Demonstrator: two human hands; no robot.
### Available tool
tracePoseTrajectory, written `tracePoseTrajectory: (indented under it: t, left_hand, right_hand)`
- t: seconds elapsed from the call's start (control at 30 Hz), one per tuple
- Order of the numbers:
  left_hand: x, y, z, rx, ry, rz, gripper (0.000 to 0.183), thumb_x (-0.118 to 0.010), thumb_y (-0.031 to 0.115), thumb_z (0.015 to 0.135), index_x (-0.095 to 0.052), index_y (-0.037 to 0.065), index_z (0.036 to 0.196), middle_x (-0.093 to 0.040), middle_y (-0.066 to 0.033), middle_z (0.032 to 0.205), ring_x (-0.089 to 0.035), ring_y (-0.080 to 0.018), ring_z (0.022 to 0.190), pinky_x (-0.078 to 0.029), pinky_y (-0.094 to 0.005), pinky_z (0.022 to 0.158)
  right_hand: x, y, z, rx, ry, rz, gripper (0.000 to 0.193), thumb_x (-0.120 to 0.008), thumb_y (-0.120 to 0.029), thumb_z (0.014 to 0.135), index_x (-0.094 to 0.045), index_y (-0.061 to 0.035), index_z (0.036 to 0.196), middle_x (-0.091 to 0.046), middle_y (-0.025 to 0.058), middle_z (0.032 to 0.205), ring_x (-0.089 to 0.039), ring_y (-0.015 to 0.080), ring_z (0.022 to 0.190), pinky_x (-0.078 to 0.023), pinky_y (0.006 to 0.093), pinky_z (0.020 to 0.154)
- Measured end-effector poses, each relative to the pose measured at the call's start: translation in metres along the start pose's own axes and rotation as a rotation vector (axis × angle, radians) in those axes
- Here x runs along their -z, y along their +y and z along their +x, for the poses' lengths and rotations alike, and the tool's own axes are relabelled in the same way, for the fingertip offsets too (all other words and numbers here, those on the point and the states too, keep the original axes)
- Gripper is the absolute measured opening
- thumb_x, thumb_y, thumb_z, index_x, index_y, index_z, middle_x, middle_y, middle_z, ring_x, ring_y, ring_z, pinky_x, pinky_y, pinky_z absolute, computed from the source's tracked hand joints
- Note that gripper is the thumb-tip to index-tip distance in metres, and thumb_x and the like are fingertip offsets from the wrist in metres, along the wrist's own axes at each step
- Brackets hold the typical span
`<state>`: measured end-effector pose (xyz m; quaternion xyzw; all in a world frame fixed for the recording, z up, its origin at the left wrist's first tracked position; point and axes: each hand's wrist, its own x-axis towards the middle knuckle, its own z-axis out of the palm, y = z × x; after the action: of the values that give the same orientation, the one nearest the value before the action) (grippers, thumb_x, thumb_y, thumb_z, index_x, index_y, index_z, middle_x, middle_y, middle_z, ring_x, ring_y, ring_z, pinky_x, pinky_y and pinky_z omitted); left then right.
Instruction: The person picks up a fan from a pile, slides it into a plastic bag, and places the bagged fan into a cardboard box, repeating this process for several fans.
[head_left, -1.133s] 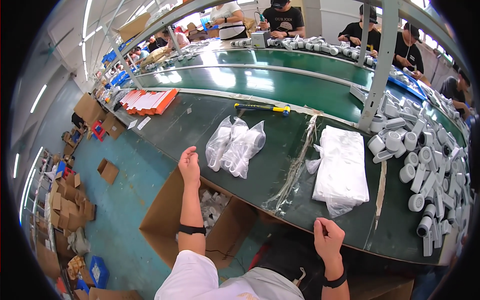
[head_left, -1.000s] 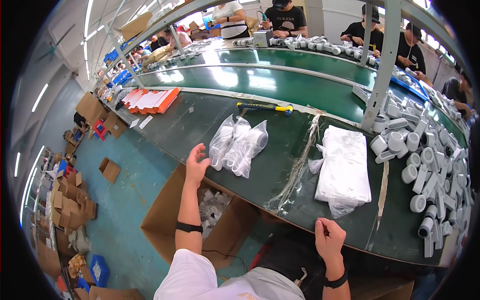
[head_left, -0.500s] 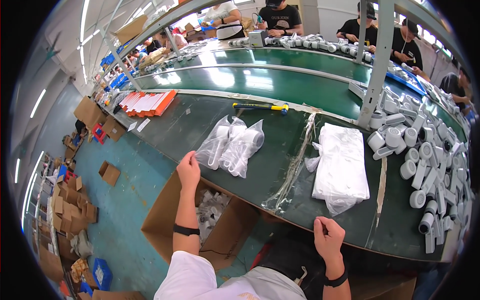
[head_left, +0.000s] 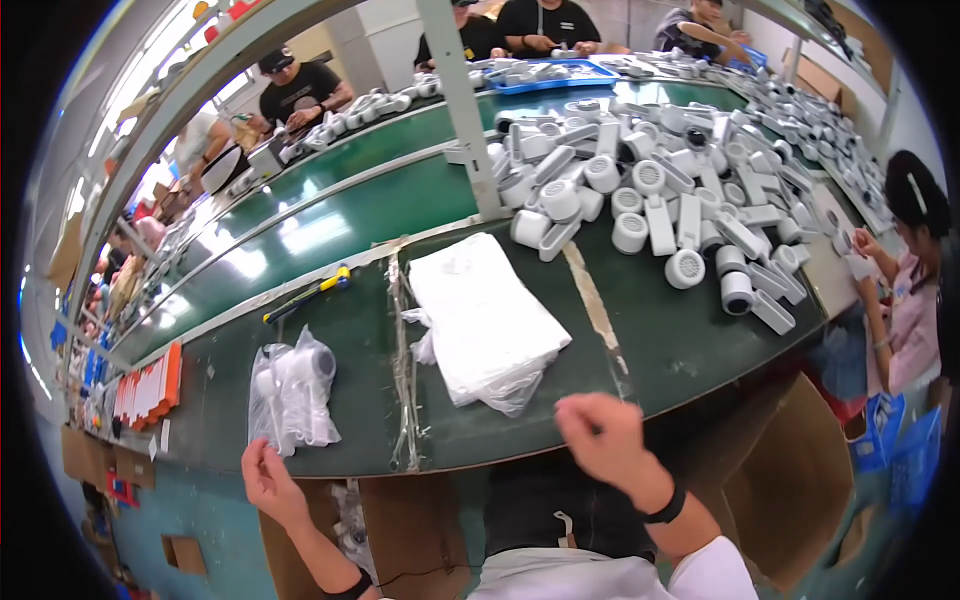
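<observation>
Two clear plastic bags (head_left: 292,385), side by side on the dark green table, each hold a white device with a round head. My left hand (head_left: 272,487) is at their near left corner, fingers pinched together on the edge of the left bag. In the middle of the table lies a stack of flat white plastic bags (head_left: 485,320), with loose film at its near and left edges. My right hand (head_left: 608,440) hovers just off the stack's near right corner. Its fingers are loosely bent and apart, with nothing in them.
A heap of grey-white devices with round grilles (head_left: 650,180) covers the right. A yellow-and-black hammer (head_left: 308,294) lies at the far edge; orange-and-white boxes (head_left: 150,388) stand left. A metal post (head_left: 462,110) rises beyond the stack. Cardboard boxes (head_left: 790,480) sit below. Co-workers sit across and right.
The view has swung to the right. My right hand has risen from the table's front edge toward the stack of bags, its fingers opening. My left hand stays by the bagged devices.
</observation>
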<state>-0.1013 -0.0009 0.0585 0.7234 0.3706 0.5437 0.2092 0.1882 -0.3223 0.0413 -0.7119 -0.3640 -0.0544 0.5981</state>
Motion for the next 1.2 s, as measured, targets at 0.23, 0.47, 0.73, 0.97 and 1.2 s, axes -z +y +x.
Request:
tracePoseTrajectory:
  t: [0.23, 0.47, 0.73, 0.97, 1.2]
  left_hand:
    - [-0.106, 0.111, -0.038, -0.332, -0.601, -0.237, 0.030, -0.070, -0.001, 0.075, -0.065, 0.002, 0.104, -0.065, -0.0121, 0.106, -0.062, -0.0243, 0.086, -0.050, -0.0311, 0.072]
    - [-0.167, 0.149, -0.059, -0.774, -0.771, -0.022, 0.027, -0.079, 0.007, 0.070, -0.067, 0.005, 0.094, -0.064, -0.0075, 0.096, -0.058, -0.0275, 0.086, -0.047, -0.0361, 0.074]
    - [-0.184, 0.149, -0.066, -0.772, -0.835, 0.102, 0.041, -0.082, 0.027, 0.065, -0.066, 0.010, 0.099, -0.060, -0.0029, 0.097, -0.054, -0.0250, 0.092, -0.041, -0.0391, 0.079]
    - [-0.176, 0.171, -0.061, -0.942, -0.915, 0.150, 0.038, -0.083, 0.025, 0.064, -0.067, 0.014, 0.097, -0.058, -0.0018, 0.104, -0.052, -0.0256, 0.099, -0.042, -0.0401, 0.083]
    - [-0.182, 0.143, -0.053, -0.920, -0.840, 0.047, 0.023, -0.074, 0.006, 0.072, -0.068, 0.010, 0.093, -0.061, -0.0043, 0.099, -0.055, -0.0265, 0.097, -0.044, -0.0410, 0.084]
  right_hand:
    - [0.125, 0.056, 0.062, -0.148, 0.337, -0.584, 0.026, -0.063, -0.006, 0.084, -0.064, -0.0032, 0.110, -0.066, 0.0112, 0.087, -0.062, 0.0231, 0.068, -0.050, 0.0341, 0.064]
    - [0.189, 0.133, 0.155, 0.232, -0.067, -1.419, 0.045, -0.056, -0.003, 0.083, -0.058, -0.0174, 0.126, -0.057, 0.0080, 0.121, -0.055, 0.0266, 0.109, -0.052, 0.0368, 0.078]
    - [0.193, 0.154, 0.188, 0.395, -0.430, -1.531, 0.040, -0.058, -0.008, 0.084, -0.057, -0.0190, 0.122, -0.045, 0.0034, 0.140, -0.038, 0.0258, 0.134, -0.037, 0.0451, 0.102]
    - [0.200, 0.117, 0.179, 0.407, -0.472, -1.382, 0.047, -0.072, -0.016, 0.070, -0.059, -0.0150, 0.115, -0.046, 0.0048, 0.139, -0.038, 0.0267, 0.135, -0.034, 0.0473, 0.108]
    - [0.167, 0.053, 0.131, 0.238, -0.168, -0.812, 0.042, -0.069, -0.010, 0.071, -0.059, -0.0044, 0.111, -0.064, 0.0091, 0.108, -0.060, 0.0280, 0.098, -0.046, 0.0413, 0.090]
